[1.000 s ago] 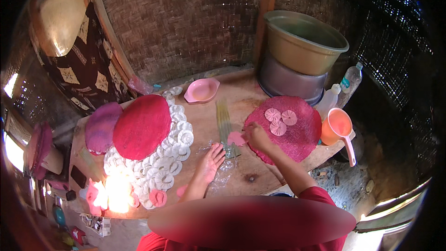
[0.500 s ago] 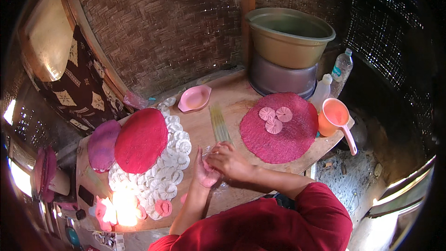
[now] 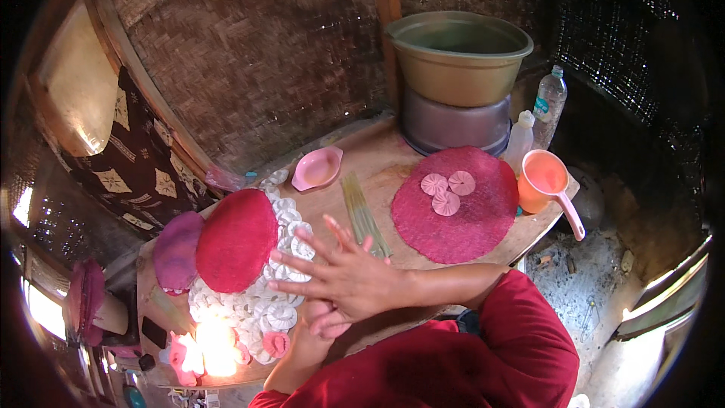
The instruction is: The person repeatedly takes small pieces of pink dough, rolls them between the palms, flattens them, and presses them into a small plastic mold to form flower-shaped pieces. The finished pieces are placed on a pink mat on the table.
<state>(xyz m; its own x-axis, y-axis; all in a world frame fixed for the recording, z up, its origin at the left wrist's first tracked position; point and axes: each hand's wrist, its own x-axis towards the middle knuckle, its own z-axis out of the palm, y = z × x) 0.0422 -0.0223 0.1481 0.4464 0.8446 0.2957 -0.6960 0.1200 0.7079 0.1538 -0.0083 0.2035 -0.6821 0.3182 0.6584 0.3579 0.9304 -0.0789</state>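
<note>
My right hand lies across my left with its fingers spread toward the left, nothing visible in it. Beneath it, my left hand is largely covered. What look like its straight fingertips show past the right hand's far side. A sheaf of flat pale-green strips lies on the wooden table just beyond both hands. To the right, three pink pleated rosettes rest on a round magenta mat. Many white pleated rosettes spread left of my hands, partly under a red round mat.
A purple round mat overlaps the red one. Beyond stand a pink dish and a green tub on a purple basin. Two plastic bottles and an orange dipper line the right side. A phone lies far left.
My hands have come nearer to me and slightly left. The right hand's fingers, bent over the left before, are now spread wide. The view has tilted slightly.
</note>
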